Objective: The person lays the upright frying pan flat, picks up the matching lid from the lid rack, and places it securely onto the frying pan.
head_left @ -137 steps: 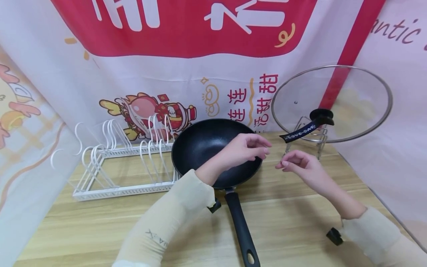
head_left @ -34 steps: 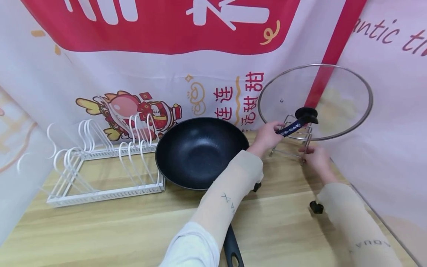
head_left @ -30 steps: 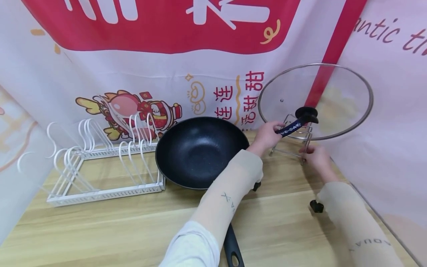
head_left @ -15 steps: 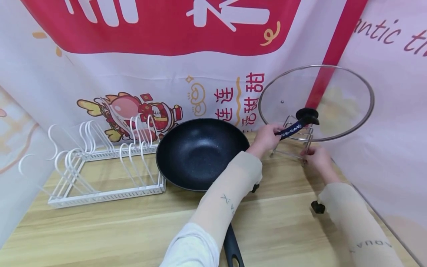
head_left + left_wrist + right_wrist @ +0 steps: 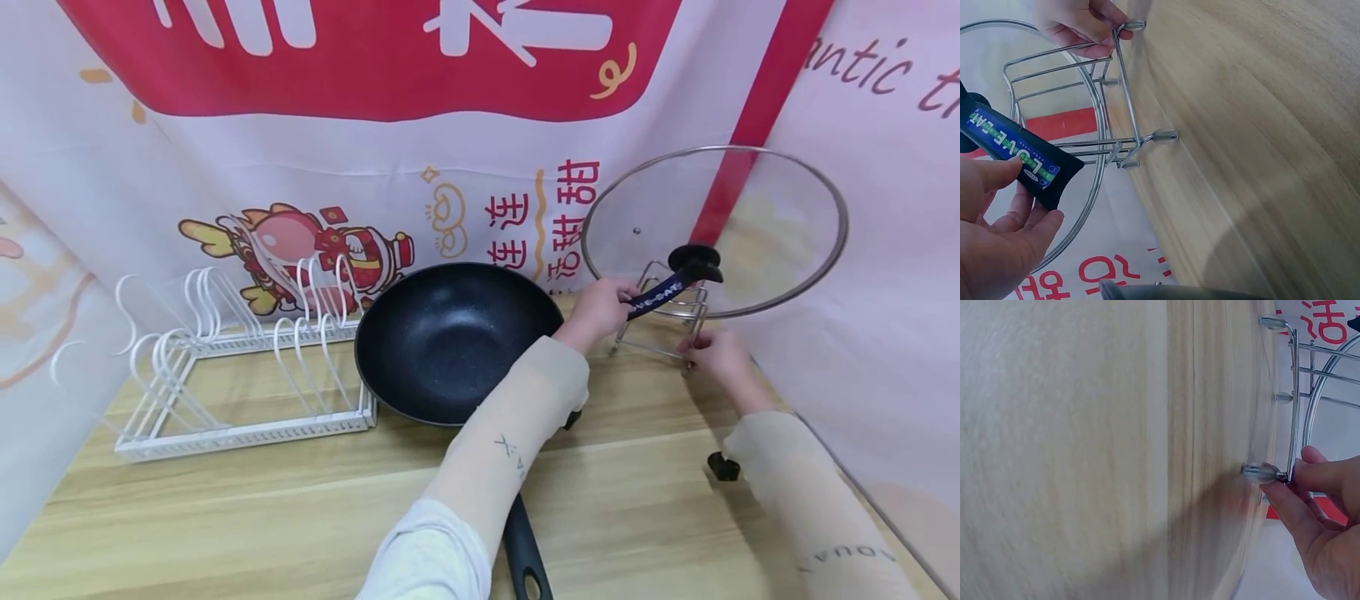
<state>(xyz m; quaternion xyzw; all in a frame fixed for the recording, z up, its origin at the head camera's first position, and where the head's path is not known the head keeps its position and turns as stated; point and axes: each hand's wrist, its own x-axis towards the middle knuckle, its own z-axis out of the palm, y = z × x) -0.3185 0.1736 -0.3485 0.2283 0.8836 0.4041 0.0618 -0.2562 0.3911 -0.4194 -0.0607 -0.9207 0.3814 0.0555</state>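
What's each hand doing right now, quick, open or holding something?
Left hand: closed, holding the black handle of the glass lid.
Right hand: closed, pinching the wire stand by a bottom corner.

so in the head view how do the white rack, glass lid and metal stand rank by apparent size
1. White rack, largest
2. Glass lid
3. Metal stand, smallest, partly hidden

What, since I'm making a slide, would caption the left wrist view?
Left hand holds the lid handle; right hand pinches a corner of the stand.
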